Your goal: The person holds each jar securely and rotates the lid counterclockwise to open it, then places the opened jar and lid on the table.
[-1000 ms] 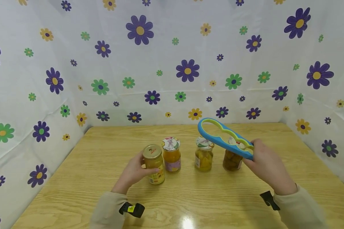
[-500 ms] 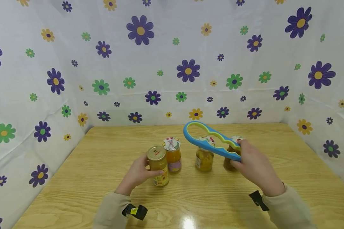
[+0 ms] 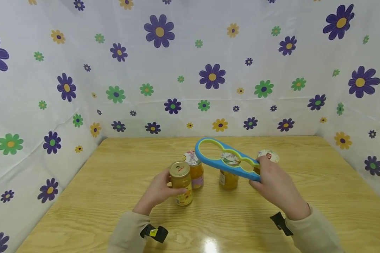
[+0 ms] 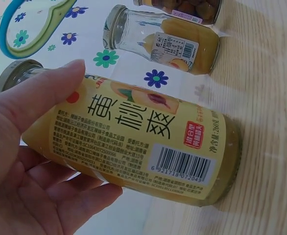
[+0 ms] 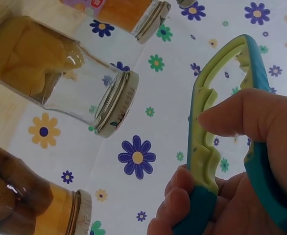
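My left hand (image 3: 159,189) grips a jar of yellow peaches (image 3: 185,195) with a gold lid, thumb across its front. In the left wrist view its yellow label (image 4: 182,139) faces the camera, and the jar's base is at the tabletop. My right hand (image 3: 280,189) holds a blue and green jar opener (image 3: 237,171) by its narrow end, its round loop pointing left towards the gold-lidded jar, apart from its lid. In the right wrist view the thumb lies across the opener (image 5: 204,171). Close behind the held jar stands an orange fruit jar (image 3: 197,172), partly hidden.
A pale yellow fruit jar (image 3: 228,181) stands behind the opener. Right of it, a dark fruit jar (image 5: 31,196) is mostly hidden behind my right hand in the head view. A flower-patterned cloth (image 3: 183,52) encloses the wooden table (image 3: 130,151) at back and sides.
The right hand has carried the opener left and slightly down, nearer the peach jar. The left hand and its jar have shifted slightly right, now overlapping the orange jar. The view has also shifted a little.
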`<state>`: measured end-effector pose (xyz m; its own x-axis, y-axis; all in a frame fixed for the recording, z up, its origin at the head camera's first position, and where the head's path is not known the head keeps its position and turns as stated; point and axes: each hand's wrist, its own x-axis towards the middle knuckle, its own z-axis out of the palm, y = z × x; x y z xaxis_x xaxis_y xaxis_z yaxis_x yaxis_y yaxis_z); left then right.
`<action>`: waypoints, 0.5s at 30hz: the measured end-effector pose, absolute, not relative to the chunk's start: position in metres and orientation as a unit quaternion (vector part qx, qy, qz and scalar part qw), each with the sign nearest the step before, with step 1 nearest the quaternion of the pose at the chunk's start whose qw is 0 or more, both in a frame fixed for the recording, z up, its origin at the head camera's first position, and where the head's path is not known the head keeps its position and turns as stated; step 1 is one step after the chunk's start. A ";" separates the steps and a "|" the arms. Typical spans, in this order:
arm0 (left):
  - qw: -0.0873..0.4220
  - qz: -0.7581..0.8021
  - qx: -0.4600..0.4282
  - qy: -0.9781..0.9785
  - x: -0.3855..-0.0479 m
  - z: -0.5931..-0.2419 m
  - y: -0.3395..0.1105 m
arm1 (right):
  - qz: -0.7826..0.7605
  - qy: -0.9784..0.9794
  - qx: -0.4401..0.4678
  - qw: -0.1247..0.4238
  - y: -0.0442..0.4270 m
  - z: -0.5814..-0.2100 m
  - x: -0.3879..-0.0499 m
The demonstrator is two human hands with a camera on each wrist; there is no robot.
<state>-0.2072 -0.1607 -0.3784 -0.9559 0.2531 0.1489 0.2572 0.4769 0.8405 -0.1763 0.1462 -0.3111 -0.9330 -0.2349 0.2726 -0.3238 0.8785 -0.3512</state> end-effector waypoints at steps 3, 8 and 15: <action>0.000 -0.488 -0.150 -0.860 -0.207 -0.378 -0.159 | 0.201 -0.962 0.145 0.113 0.143 -0.312 -0.177; -0.003 -0.489 -0.150 -0.859 -0.204 -0.377 -0.156 | 0.207 -0.963 0.142 0.098 0.139 -0.313 -0.175; -0.009 -0.491 -0.161 -0.856 -0.204 -0.377 -0.152 | 0.199 -0.964 0.148 0.100 0.136 -0.314 -0.174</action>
